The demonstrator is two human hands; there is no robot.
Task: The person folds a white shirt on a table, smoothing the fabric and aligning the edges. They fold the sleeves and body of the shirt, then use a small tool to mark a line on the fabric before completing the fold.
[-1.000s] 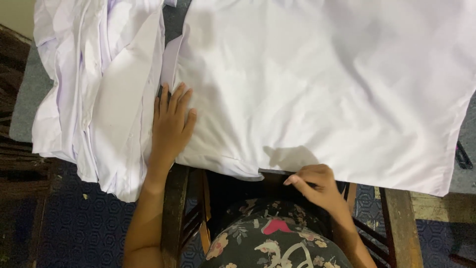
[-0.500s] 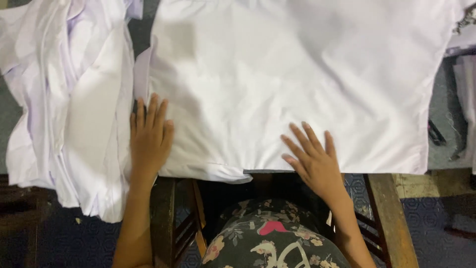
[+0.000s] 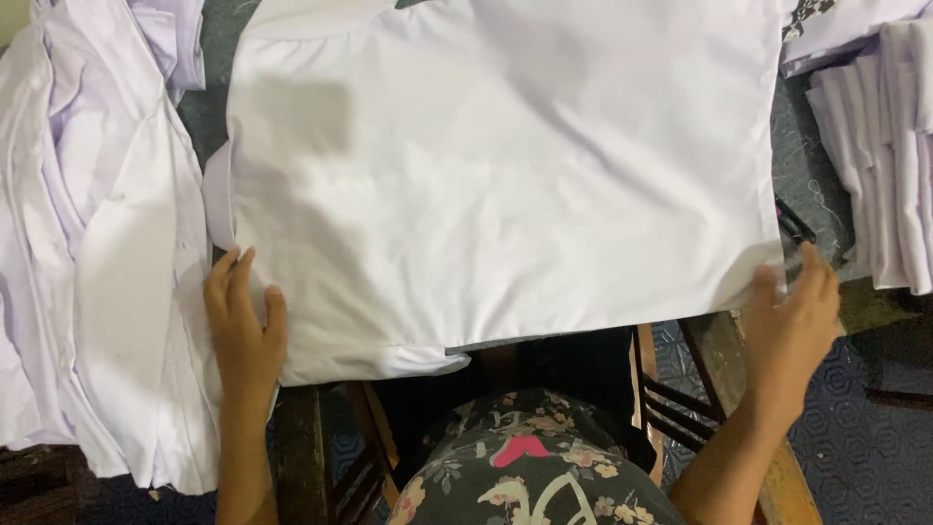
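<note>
— Across the middle of the worktop [image 3: 812,194], what do you have?

— I see a large white cloth [image 3: 505,165] spread flat, filling most of the view from the far edge to the near edge. Its near left corner hangs a little past the worktop's near edge.

— Where is the left hand?

— My view shows the left hand [image 3: 243,326] lying flat at the cloth's near left corner, palm down, fingers [image 3: 224,277] pointing far. The grip is wide and holds nothing; the thumb side rests on the cloth's left edge, and the outer fingers sit just beside a heap of white garments [image 3: 97,243].

— And the right hand?

— The right hand [image 3: 792,316] is at the cloth's near right corner. It is blurred, but I see the fingers spread over the corner, touching the hem. Whether they pinch the cloth or only press on it, I cannot tell.

— What else lies around?

— The heap of white garments covers the left side and drapes over the near edge. A stack of folded white pieces [image 3: 889,146] sits at the far right, well apart from the left hand and near the right one. Below the worktop I see a dark floral garment [image 3: 525,467] on the person's lap and wooden chair rails [image 3: 671,389].
</note>
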